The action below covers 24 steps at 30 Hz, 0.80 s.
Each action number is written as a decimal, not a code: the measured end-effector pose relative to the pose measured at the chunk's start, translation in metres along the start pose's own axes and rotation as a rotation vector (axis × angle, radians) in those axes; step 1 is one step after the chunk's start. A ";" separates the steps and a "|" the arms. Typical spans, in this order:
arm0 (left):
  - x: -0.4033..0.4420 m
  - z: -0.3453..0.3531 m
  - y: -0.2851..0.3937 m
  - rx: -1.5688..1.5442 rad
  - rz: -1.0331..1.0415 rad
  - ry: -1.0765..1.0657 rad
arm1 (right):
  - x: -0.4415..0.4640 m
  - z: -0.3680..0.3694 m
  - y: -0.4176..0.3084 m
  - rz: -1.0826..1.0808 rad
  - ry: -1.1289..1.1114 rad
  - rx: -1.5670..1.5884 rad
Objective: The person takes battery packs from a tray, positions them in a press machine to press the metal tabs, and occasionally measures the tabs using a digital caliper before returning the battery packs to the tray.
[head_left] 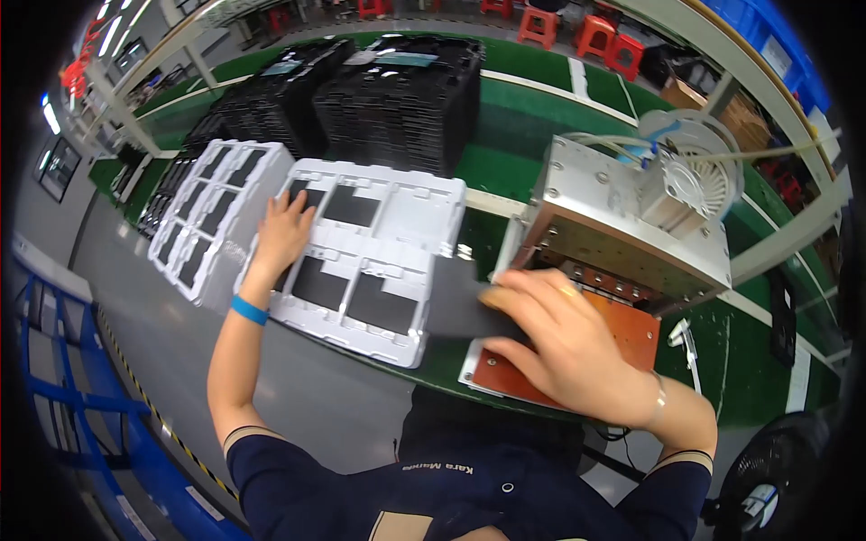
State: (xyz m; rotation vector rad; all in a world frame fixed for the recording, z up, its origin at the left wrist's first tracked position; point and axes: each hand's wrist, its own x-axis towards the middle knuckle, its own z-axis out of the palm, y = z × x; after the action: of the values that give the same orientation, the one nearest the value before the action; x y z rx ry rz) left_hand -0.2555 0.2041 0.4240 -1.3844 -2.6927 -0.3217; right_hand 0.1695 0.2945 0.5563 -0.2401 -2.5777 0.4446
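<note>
My right hand pinches a thin dark grey sheet between thumb and fingers. The sheet is smeared by motion and hangs between the white tray and the orange plate. The orange plate lies at the front of a metal press-like machine. My left hand lies with fingers spread over the upper left compartment of the white plastic tray, touching or just above a dark sheet there. Several compartments hold dark rectangular sheets; the upper right one shows bare white plastic.
To the left stands a stack of white trays with dark pieces in the top one. Tall stacks of black trays rise behind. A caliper lies right of the machine, and a black fan stands at the lower right.
</note>
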 end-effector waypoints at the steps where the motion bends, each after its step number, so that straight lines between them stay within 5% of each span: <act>1: 0.004 0.003 -0.008 -0.024 0.048 0.025 | -0.020 -0.019 -0.004 0.062 -0.027 -0.031; 5: -0.001 -0.032 0.016 0.048 0.283 0.361 | -0.099 -0.053 0.002 0.351 -0.064 -0.157; 8: -0.035 -0.094 0.114 -0.237 0.547 0.417 | -0.129 -0.046 0.013 0.443 -0.067 -0.168; 12: -0.079 -0.100 0.196 -0.317 1.135 0.293 | -0.122 -0.035 0.020 0.422 -0.036 0.005; 14: -0.105 -0.095 0.232 -0.371 1.341 0.036 | -0.114 -0.030 0.028 0.424 0.002 -0.019; 16: -0.121 -0.080 0.255 -0.479 1.429 -0.214 | -0.111 -0.021 0.040 0.412 0.119 -0.040; 24: -0.131 -0.061 0.267 -0.425 1.495 -0.312 | -0.100 -0.004 0.041 0.316 0.054 -0.290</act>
State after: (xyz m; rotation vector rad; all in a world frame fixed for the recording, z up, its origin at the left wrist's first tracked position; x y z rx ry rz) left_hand 0.0373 0.2378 0.4977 -3.1566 -1.0175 -0.4951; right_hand 0.2605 0.3086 0.4998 -0.7576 -2.5504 0.1676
